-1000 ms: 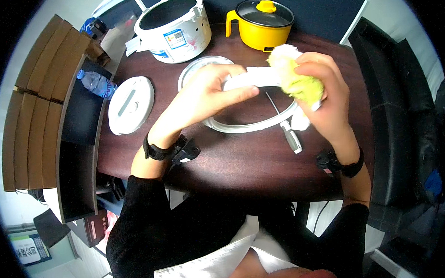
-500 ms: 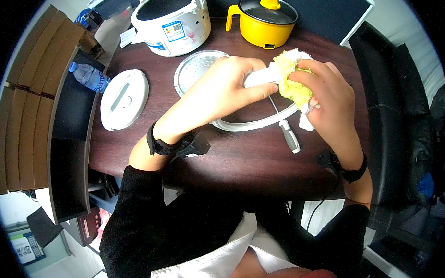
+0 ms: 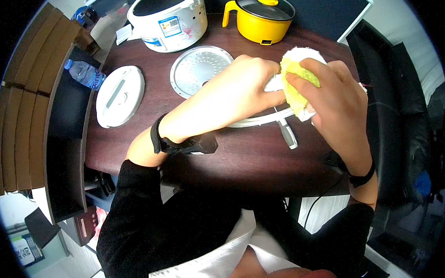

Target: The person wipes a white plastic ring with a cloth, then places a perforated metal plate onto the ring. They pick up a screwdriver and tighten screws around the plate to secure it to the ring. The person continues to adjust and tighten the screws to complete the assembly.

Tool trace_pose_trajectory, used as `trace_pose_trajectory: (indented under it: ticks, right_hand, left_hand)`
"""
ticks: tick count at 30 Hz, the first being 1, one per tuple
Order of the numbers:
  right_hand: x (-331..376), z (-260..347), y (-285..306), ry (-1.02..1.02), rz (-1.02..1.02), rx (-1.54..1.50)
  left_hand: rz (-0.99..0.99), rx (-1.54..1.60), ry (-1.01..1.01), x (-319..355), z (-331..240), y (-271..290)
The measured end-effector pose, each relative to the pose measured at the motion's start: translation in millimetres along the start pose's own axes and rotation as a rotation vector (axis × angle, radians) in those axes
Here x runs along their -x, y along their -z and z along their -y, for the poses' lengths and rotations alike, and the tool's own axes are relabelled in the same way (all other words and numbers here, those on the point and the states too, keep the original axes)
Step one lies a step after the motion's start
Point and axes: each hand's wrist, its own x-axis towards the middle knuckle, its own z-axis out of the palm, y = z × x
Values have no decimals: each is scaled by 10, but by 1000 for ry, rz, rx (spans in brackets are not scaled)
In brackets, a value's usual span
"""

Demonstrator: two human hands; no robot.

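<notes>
**ring in the left hand, cloth in the right**

from my remote seat i see the left hand (image 3: 252, 86) pinching a white plastic ring (image 3: 263, 119) between thumb and fingers, over the middle of the dark brown wooden tabletop (image 3: 262, 164). the right hand (image 3: 339, 98) has its fingers curled around a fluffy yellow-and-white cloth (image 3: 295, 90), against the ring's right part. whether the ring's near edge rests on the wood, i cannot tell.

a screwdriver with a grey handle (image 3: 287, 135) lies with that handle on the ring's near side. left of the ring i see a round, dimpled silver metal plate (image 3: 200, 68), partly behind the left forearm, and farther left an oval white plastic lid (image 3: 120, 96). at the far side stand a white cooker body with a floral print (image 3: 191, 22) and, to its right, a yellow pot with a glass lid (image 3: 260, 27).
</notes>
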Motion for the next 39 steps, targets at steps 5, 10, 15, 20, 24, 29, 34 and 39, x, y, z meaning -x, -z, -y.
trace_pose_trajectory:
  ticks: [5, 10, 15, 20, 24, 29, 34, 39]
  right_hand:
    - [-95, 64, -75, -31, 23, -59]
    - [-76, 122, -45, -52, 72, -90]
    - [69, 74, 141, 15, 173, -123]
    - [295, -166, 322, -266, -94, -310]
    - [350, 26, 87, -290, -138, -259]
    - [297, 187, -101, -282, -36, -183]
    - [454, 6, -248, -350, -77, -235]
    - [668, -34, -390, -538, -38, -432]
  left_hand:
    - [-28, 3, -85, -6, 83, -48]
    - [-14, -79, -75, 10, 87, -37]
    - [-53, -40, -128, -4, 125, -37]
    - [25, -9, -53, 67, 21, 12]
    - [-25, -8, -85, 59, 63, -32]
    - [-103, 52, -103, 37, 132, -98]
    - [-44, 4, 68, 29, 23, -22]
    - [-25, -32, 86, 34, 32, 14]
